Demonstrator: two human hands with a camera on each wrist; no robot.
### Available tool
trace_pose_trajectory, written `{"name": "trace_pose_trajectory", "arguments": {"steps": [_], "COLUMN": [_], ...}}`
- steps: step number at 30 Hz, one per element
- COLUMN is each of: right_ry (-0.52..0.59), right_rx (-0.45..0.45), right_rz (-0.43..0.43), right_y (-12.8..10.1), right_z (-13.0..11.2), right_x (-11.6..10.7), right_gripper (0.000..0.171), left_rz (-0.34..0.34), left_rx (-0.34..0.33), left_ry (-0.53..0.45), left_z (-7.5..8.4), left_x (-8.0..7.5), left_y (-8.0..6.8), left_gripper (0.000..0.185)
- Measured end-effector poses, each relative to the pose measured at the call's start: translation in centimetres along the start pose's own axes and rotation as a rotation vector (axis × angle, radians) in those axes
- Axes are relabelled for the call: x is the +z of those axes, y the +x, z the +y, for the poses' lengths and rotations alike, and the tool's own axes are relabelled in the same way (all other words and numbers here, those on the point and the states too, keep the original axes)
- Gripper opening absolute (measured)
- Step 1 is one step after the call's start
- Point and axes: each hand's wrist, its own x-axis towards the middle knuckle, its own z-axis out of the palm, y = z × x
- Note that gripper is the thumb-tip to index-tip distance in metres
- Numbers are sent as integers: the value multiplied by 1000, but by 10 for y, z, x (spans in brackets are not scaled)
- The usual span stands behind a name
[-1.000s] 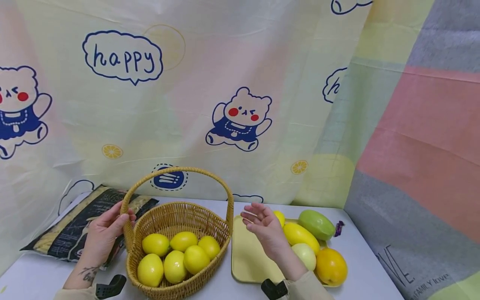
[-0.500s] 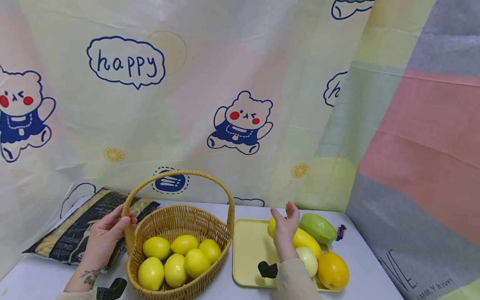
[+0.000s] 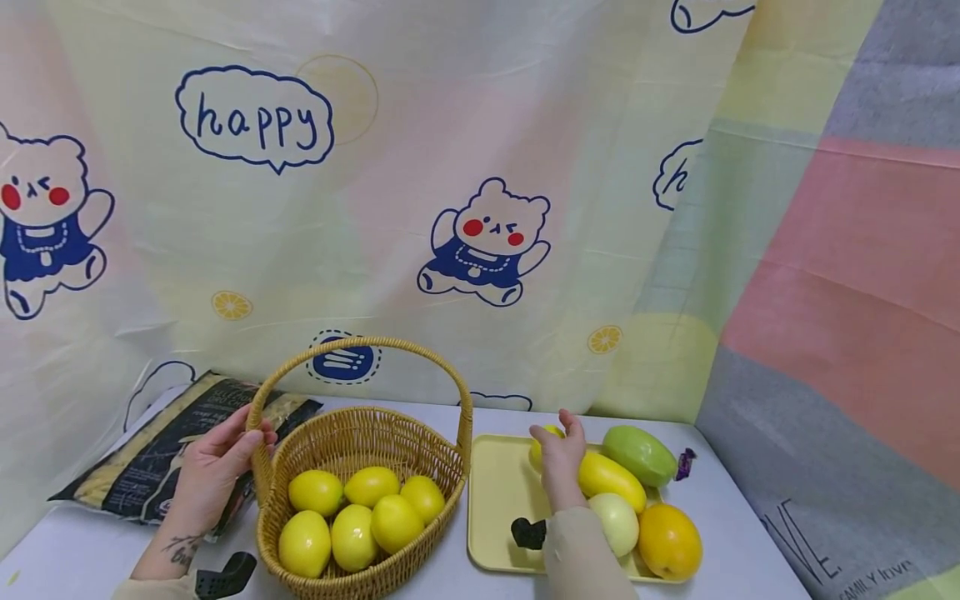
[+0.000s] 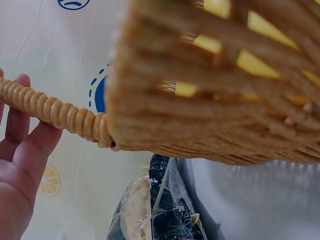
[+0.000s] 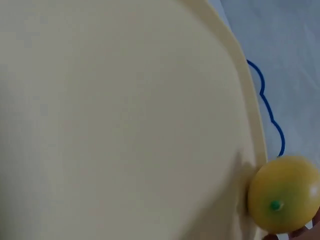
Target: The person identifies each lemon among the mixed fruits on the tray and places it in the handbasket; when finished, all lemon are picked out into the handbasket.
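My left hand (image 3: 212, 467) holds one side of the wicker basket's handle (image 3: 257, 446), thumb and fingers about it. Several yellow lemons (image 3: 305, 543) lie inside the basket (image 3: 360, 422). Over the yellow tray (image 3: 504, 500), my right hand (image 3: 564, 467) has its thumb and fingers spread at a lemon (image 5: 285, 194) by the far rim. In the right wrist view, fingertips show at that lemon's lower edge; whether they touch it I cannot tell. The left wrist view shows fingers (image 4: 36, 145) behind the handle.
Crowding the tray's right side are a long yellow fruit (image 3: 611, 481), a green fruit (image 3: 639, 455), a pale round fruit (image 3: 617, 523) and an orange fruit (image 3: 670, 542). A small purple wrapped item (image 3: 685, 463) sits beyond. Behind the left hand lies a black-and-clear bag (image 3: 161, 450).
My right hand has moved from over the left part of the tray, rightward and then slightly back left, to the lemon at the far rim. My left hand stays on the handle.
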Motion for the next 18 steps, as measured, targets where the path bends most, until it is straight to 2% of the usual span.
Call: {"name": "trace_pose_trajectory", "arguments": {"steps": [7, 13, 18], "right_ry": [-123, -185, -88], "right_rx": [62, 79, 50], "right_rz": [-44, -73, -78], "right_y": [0, 0, 4], "right_z": [13, 13, 1], "right_x": [-1, -5, -8], "right_gripper": [63, 61, 60], "left_rz": [-13, -13, -11], "left_rx": [1, 3, 0], "left_ry": [-22, -9, -16], "left_z": [0, 0, 0], "left_x": [0, 0, -1], "left_y": [0, 0, 0], "left_gripper": [50, 52, 51]}}
